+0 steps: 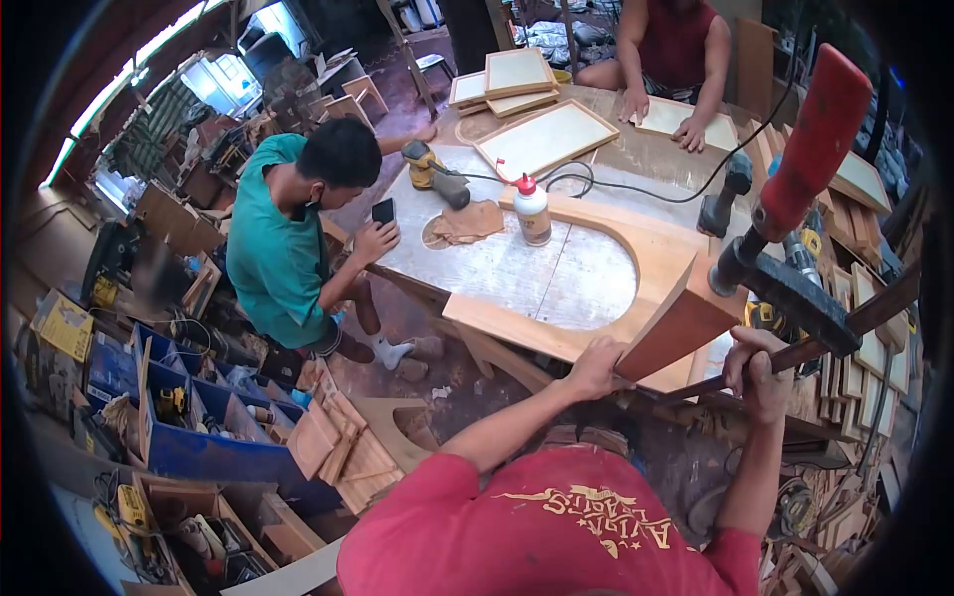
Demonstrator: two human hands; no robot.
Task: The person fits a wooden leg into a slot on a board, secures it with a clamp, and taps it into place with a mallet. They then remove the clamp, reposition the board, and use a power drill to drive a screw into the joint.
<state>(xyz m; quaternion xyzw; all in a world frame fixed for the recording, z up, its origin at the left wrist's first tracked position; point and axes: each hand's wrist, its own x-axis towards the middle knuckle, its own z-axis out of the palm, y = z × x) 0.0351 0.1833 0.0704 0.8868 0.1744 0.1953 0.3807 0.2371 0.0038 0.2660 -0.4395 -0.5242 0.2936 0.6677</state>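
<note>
A bar clamp (795,288) with a red handle (817,139) rises at the right, its screw end against a reddish wooden block (681,323). My right hand (761,375) is closed around the clamp's dark bar, below the jaw. With fingers bent over the block's lower end, my left hand (596,368) grips it at the table edge. Under the block lies a U-shaped wooden frame (646,233), its curved end towards the right. The clamp's lower jaw is hidden. A white glue bottle (533,211) with a red cap stands by the frame's far arm.
A person in a green shirt (283,238) holds a phone (384,212) left of the table (427,253). Another person (681,50) rests both hands on a panel across it. A yellow power tool (422,164), a cord and framed panels (547,139) lie there. Wood pieces crowd the right.
</note>
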